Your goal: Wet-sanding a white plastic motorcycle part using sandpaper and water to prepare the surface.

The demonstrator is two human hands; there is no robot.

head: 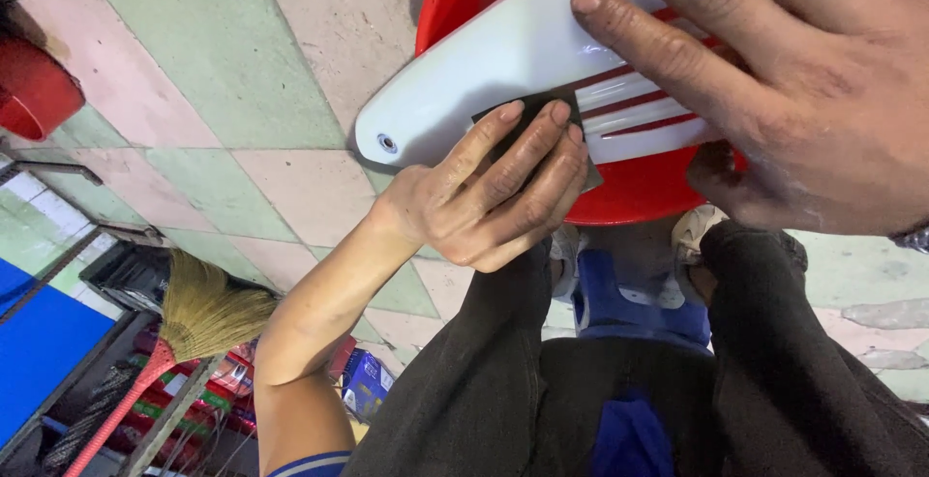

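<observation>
We pressed a dark abrasive sheet (530,127) under our flat left hand (484,196) against the white striped panel (503,61). The panel lay over a red basin (629,196), and our right hand (774,80) spread on top, steadying it.

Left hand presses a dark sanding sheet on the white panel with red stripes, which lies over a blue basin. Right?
Not quite: the basin under the panel is red, not blue, as the head view shows. The left hand does press a dark sheet on it.
</observation>
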